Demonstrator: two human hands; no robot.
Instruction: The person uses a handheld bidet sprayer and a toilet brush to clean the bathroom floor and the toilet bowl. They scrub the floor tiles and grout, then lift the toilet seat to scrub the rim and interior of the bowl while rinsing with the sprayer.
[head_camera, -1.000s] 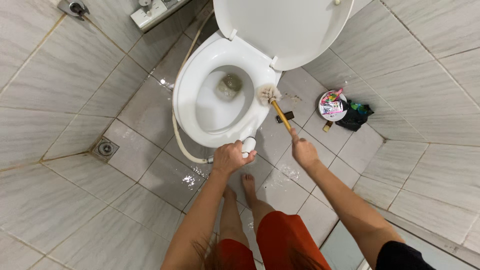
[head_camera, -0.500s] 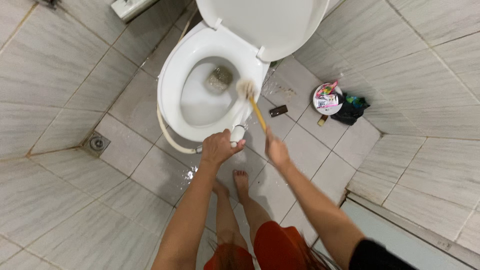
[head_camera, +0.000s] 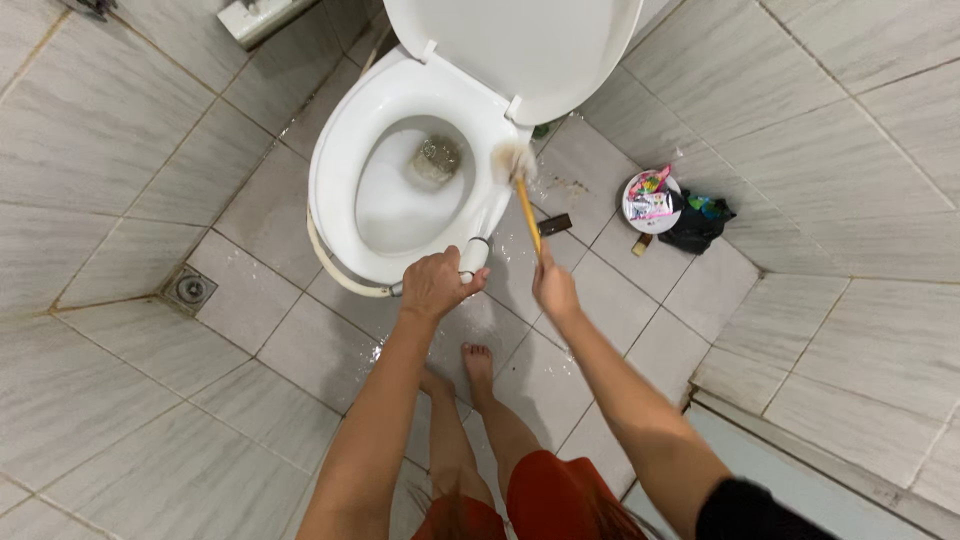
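Floor drain (head_camera: 189, 290) at left | white toilet bowl (head_camera: 345, 170), lid up | left hand (head_camera: 436, 284) fingers closed on spray nozzle (head_camera: 473, 256) at bowl's front rim | right hand (head_camera: 553, 290) fingers gripping yellow-handled brush (head_camera: 520, 185), bristles on right rim | round container (head_camera: 651, 199) on floor

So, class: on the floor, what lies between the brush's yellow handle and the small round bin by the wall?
In the head view, a small dark flat object lies on the tile between the brush handle and the round bin; what it is cannot be told.
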